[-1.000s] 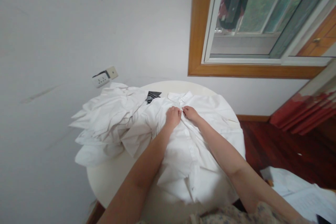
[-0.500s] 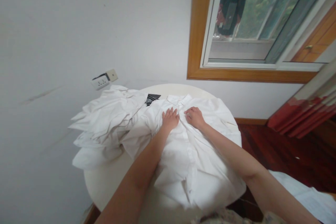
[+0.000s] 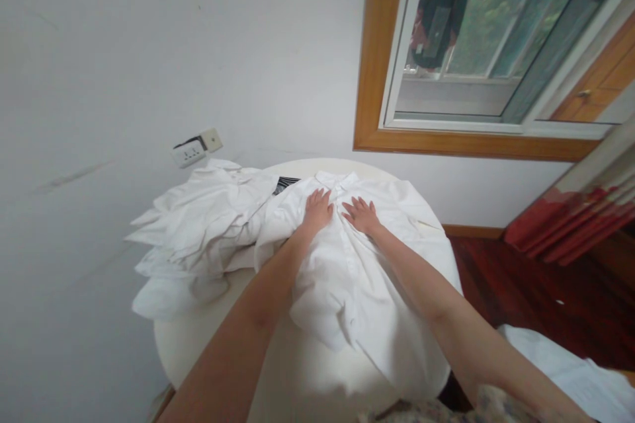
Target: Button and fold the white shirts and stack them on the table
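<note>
A white collared shirt (image 3: 347, 277) lies front up across a round cream table (image 3: 213, 344), its collar toward the wall and its lower part creased. My left hand (image 3: 318, 209) rests flat on the upper chest, left of the button line, fingers spread. On the other side of that line, my right hand (image 3: 361, 215) lies on the cloth with its fingers apart. Neither hand grips the fabric. Left of the shirt sits a rumpled pile of white garments (image 3: 198, 225), partly hanging past the table edge. A black-and-white striped item (image 3: 286, 184) shows between pile and shirt, partly covered.
Behind the table is a white wall with a socket (image 3: 189, 154). A wood-framed window (image 3: 471, 141) is at the upper right, with a red and beige curtain (image 3: 560, 221) beside it. White cloth (image 3: 555, 363) lies low on the right, near the dark red floor (image 3: 486, 277).
The shirt has shifted slightly toward the wall, and its hem has moved up from the near edge. My right hand's fingers have straightened and spread. The striped item is more covered.
</note>
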### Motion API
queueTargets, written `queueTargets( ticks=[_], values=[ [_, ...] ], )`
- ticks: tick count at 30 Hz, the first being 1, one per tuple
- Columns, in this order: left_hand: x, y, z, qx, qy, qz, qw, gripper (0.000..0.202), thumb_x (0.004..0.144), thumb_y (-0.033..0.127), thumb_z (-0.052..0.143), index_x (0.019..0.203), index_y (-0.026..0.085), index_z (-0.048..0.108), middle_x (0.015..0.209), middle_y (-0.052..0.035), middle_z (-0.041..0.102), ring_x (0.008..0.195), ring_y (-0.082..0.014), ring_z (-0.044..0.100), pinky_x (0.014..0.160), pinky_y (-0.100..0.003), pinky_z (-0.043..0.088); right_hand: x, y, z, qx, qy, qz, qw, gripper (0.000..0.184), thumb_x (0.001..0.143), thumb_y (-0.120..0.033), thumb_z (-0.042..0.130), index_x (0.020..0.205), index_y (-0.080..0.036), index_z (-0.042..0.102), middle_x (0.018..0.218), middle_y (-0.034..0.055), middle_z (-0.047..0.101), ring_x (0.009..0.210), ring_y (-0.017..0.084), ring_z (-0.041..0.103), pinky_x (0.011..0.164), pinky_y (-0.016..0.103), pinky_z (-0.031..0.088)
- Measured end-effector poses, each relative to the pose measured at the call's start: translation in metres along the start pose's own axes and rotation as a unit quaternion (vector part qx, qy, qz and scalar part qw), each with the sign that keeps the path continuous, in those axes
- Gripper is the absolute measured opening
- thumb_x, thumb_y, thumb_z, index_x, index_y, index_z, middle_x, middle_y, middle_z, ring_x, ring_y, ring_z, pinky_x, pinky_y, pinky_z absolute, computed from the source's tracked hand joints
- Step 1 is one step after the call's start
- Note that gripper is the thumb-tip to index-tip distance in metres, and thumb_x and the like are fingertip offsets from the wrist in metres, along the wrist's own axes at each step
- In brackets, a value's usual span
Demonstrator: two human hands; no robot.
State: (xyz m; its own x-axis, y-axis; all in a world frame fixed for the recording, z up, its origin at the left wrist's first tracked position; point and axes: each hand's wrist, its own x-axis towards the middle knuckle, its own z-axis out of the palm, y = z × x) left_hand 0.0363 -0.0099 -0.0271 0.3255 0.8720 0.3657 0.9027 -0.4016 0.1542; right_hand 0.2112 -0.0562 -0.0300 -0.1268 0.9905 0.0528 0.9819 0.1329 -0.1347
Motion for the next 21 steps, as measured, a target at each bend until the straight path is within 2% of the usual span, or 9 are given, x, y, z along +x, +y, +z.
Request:
queueTargets(
  ticks=[2,5,7,10,13,16,19,21],
  values=[
    [-0.011,0.008,-0.008,-0.007,0.022,0.006,1.0,0.05,0.091,0.027,0.042,0.139,0.015,0.044,0.142,-0.0135,0.048,0.135,-0.0253,0.038,0.113,-0.04,0.028,0.007,0.002,0.002,0.01,0.007,-0.003,1.0,0.057,0.097,-0.057,0.022,0.148,-0.034,0.034,0.158,0.0068,0.021,0.146,0.028,0.014,0.112,0.057,0.011],
    [-0.037,0.023,-0.014,-0.01,-0.026,-0.021,0.999,0.048,0.091,0.029,0.042,0.137,0.015,0.046,0.135,-0.0155,0.054,0.126,-0.0285,0.047,0.106,-0.043,0.036,0.015,0.005,0.005,0.023,0.014,-0.009,1.0,0.056,0.097,-0.055,0.027,0.147,-0.033,0.035,0.158,0.0069,0.022,0.145,0.029,0.015,0.112,0.058,0.011],
    [-0.054,0.029,-0.014,0.003,-0.065,-0.044,0.997,0.049,0.092,0.035,0.04,0.138,0.018,0.046,0.142,-0.0154,0.048,0.13,-0.0329,0.042,0.107,-0.05,0.032,0.019,0.007,0.006,0.036,0.019,-0.01,0.999,0.055,0.097,-0.054,0.03,0.146,-0.033,0.037,0.158,0.0065,0.023,0.145,0.028,0.016,0.112,0.058,0.011],
    [-0.067,0.027,-0.009,0.02,-0.076,-0.043,0.996,0.051,0.094,0.043,0.036,0.141,0.024,0.044,0.152,-0.0105,0.036,0.14,-0.0348,0.027,0.112,-0.056,0.02,0.021,0.009,0.001,0.071,0.035,-0.012,0.997,0.049,0.095,-0.052,0.041,0.139,-0.032,0.048,0.154,0.006,0.033,0.143,0.026,0.023,0.112,0.056,0.014],
    [-0.062,0.017,-0.007,0.023,-0.082,-0.026,0.996,0.053,0.094,0.048,0.034,0.143,0.03,0.041,0.154,-0.0066,0.033,0.142,-0.0326,0.024,0.114,-0.055,0.016,0.017,0.014,-0.011,0.139,0.057,-0.033,0.988,0.035,0.094,-0.04,0.048,0.121,-0.026,0.065,0.138,0.0065,0.055,0.131,0.022,0.043,0.109,0.044,0.027],
    [-0.049,0.008,-0.006,0.02,-0.099,-0.015,0.995,0.054,0.093,0.05,0.035,0.144,0.031,0.04,0.155,-0.0061,0.031,0.143,-0.0323,0.023,0.114,-0.055,0.016,0.007,0.02,-0.026,0.195,0.073,-0.077,0.975,0.03,0.093,-0.03,0.047,0.099,-0.019,0.074,0.108,0.0072,0.071,0.104,0.019,0.059,0.093,0.028,0.039],
    [-0.039,0.002,-0.004,0.01,-0.11,-0.006,0.994,0.055,0.093,0.05,0.035,0.144,0.031,0.039,0.155,-0.0072,0.03,0.143,-0.0321,0.023,0.114,-0.055,0.015,-0.007,0.024,-0.034,0.179,0.041,-0.112,0.977,0.036,0.092,-0.036,0.047,0.079,-0.016,0.073,0.079,0.0047,0.07,0.075,0.016,0.059,0.072,0.023,0.039],
    [-0.036,0.001,-0.003,0.005,-0.107,-0.006,0.994,0.054,0.093,0.05,0.036,0.143,0.031,0.041,0.155,-0.0075,0.032,0.142,-0.0316,0.024,0.114,-0.055,0.016,-0.016,0.024,-0.035,0.149,0.015,-0.131,0.98,0.037,0.091,-0.039,0.049,0.072,-0.016,0.071,0.07,0.003,0.067,0.067,0.014,0.055,0.065,0.022,0.036]
  ],
)
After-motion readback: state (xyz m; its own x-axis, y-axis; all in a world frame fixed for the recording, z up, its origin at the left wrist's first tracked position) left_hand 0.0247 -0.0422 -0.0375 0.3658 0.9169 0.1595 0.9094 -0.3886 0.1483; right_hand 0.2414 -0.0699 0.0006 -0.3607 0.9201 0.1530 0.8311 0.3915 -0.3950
